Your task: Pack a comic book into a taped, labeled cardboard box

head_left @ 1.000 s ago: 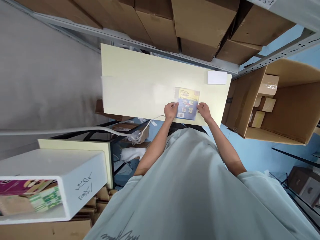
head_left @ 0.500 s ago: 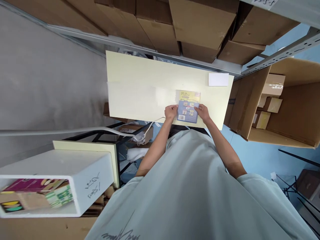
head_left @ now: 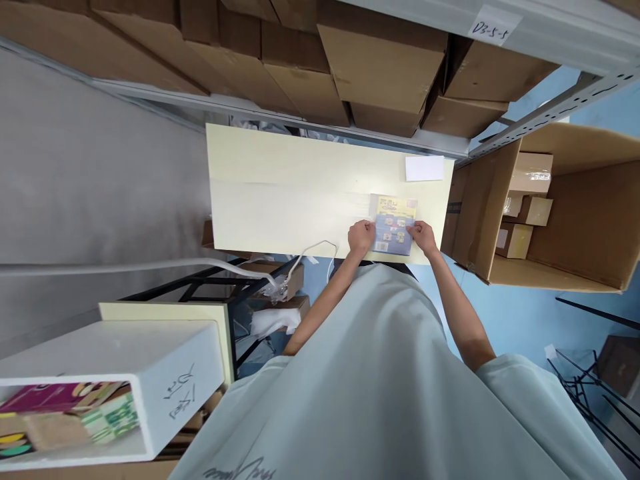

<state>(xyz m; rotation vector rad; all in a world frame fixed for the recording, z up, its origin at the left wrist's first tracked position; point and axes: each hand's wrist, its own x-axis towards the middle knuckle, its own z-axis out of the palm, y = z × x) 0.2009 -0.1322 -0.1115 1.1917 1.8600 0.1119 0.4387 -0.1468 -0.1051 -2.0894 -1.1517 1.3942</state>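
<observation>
- Blue-and-yellow printed packet (head_left: 394, 223) near front edge of worktop (head_left: 280, 160), right half
- I see left hand (head_left: 361, 237), right hand (head_left: 423, 236) pinching its sides
- White card (head_left: 425, 169), back-right corner

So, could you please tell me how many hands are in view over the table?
2: the left hand at the left edge of the yellow-and-blue packet, and the right hand at its right edge. Neither is fully hidden, and no others show.
</observation>
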